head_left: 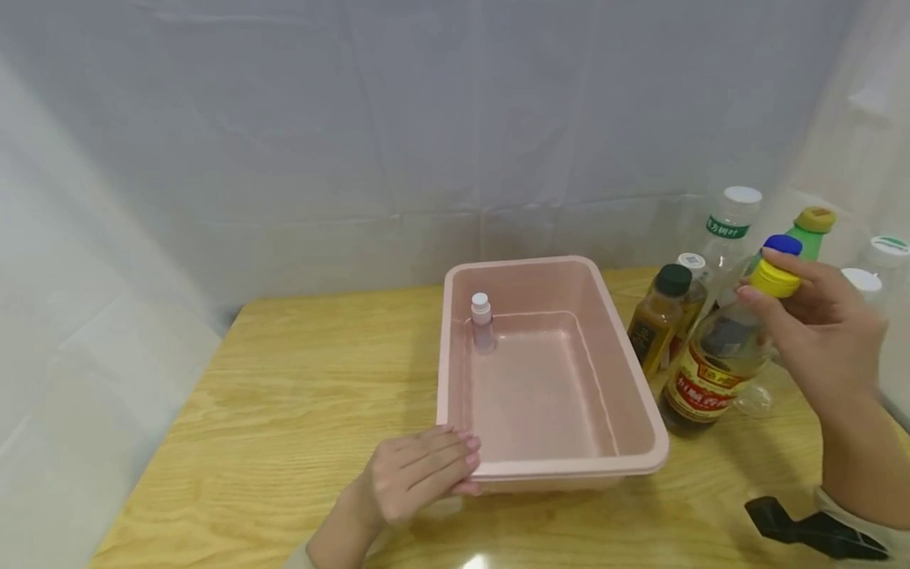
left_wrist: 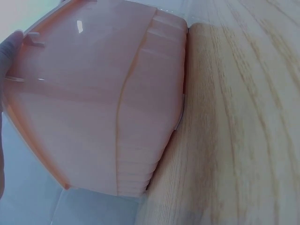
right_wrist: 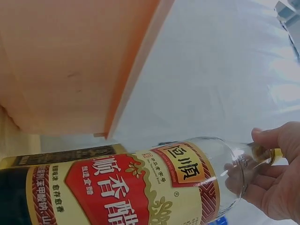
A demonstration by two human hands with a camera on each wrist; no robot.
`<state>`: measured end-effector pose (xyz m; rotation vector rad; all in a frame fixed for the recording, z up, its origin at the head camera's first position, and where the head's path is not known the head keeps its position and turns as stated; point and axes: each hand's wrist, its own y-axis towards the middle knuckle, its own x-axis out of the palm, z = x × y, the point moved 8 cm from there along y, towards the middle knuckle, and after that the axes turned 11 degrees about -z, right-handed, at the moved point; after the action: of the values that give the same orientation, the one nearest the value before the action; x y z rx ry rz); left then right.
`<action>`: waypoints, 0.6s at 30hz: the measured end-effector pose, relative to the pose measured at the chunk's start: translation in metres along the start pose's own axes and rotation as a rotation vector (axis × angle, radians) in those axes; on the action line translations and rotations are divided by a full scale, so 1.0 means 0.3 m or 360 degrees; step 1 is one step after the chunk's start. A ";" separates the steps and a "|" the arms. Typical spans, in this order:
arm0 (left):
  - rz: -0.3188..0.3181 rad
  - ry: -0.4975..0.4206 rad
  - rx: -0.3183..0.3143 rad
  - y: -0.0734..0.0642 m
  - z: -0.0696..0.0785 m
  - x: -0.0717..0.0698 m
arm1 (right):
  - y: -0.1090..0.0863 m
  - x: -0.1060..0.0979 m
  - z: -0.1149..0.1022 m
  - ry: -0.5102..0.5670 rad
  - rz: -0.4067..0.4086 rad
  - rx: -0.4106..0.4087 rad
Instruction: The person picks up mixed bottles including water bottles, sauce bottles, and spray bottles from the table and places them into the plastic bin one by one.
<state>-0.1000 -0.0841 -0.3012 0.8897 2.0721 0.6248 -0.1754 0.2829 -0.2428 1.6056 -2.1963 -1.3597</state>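
Observation:
My right hand (head_left: 828,324) pinches the neck of a glass vinegar bottle (head_left: 704,383) just under its yellow cap (head_left: 775,278). The bottle has a red and cream label, dark liquid low inside, and leans slightly beside the basin. In the right wrist view, thumb and fingers close round the neck of the vinegar bottle (right_wrist: 126,187). My left hand (head_left: 425,472) holds the near left corner of a pink plastic basin (head_left: 562,468), fingers over the rim and thumb outside under it. A small white-capped bottle (head_left: 481,324) stands inside the basin at the far left.
Right of the basin cluster several bottles: a dark-green-capped one (head_left: 657,320), a clear one with a white cap (head_left: 739,207), a green one with a gold cap (head_left: 812,229) and a blue-capped one (head_left: 782,245). White sheeting (head_left: 320,158) hangs behind the wooden table (head_left: 320,379).

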 end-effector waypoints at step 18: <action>0.0001 0.0019 0.0025 0.010 -0.007 -0.007 | 0.089 -0.053 -0.103 0.0024 -0.0098 0.0202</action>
<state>-0.0996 -0.0839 -0.2970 0.8975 2.0899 0.6163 -0.1706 0.2786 -0.1993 1.7332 -2.2849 -1.2413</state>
